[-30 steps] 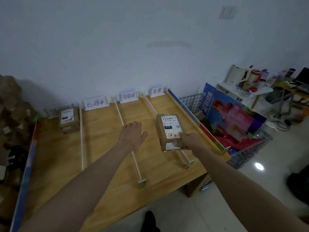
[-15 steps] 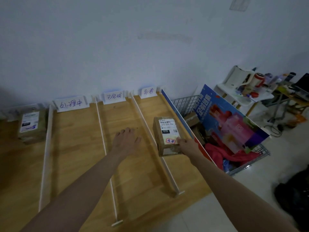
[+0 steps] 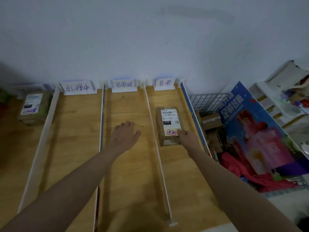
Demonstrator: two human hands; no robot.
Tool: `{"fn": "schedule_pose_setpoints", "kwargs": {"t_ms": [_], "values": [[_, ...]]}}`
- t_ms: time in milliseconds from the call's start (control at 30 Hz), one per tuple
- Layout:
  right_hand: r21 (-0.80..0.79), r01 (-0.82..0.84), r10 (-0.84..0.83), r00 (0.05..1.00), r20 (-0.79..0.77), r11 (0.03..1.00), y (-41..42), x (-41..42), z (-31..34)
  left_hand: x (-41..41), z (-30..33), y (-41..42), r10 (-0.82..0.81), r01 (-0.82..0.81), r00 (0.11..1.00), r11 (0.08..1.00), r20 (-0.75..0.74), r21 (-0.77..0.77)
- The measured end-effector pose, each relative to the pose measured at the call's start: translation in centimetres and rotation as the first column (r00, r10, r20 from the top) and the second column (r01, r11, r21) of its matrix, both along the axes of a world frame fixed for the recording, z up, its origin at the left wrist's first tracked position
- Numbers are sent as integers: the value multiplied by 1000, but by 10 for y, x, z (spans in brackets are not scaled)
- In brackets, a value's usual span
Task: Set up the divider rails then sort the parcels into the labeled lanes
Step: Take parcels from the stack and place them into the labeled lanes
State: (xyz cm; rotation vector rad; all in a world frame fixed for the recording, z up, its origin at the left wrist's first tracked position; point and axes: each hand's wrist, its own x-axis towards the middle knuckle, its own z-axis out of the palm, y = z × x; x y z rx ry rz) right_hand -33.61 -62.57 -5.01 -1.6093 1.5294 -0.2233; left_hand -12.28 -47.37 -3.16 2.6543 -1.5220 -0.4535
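Change vs a second ago: parcel (image 3: 169,125), then held raised over right rail (image 3: 157,148), now lies flat on worktop (image 3: 78,139) in rightmost lane, under right label card (image 3: 164,83); red sticker on top, too small to match to card for certain. Judgement: this parcel as good as sorted; release pending.

Right hand (image 3: 188,139): arm extended, fingers curled on parcel's near right corner, thumb on top. Left hand (image 3: 124,135): flat on worktop in middle lane, fingers relaxed, holds nothing.

Other parcel (image 3: 33,108) sits in far-left lane.
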Motion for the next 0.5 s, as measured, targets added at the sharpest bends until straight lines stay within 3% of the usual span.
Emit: {"fn": "schedule_pose_setpoints", "kwargs": {"t_ms": [500], "values": [[51,-131,133,990,-41,990,-151,95,-98,35,-65,-102,167,-166,986,985,-27,49]]}}
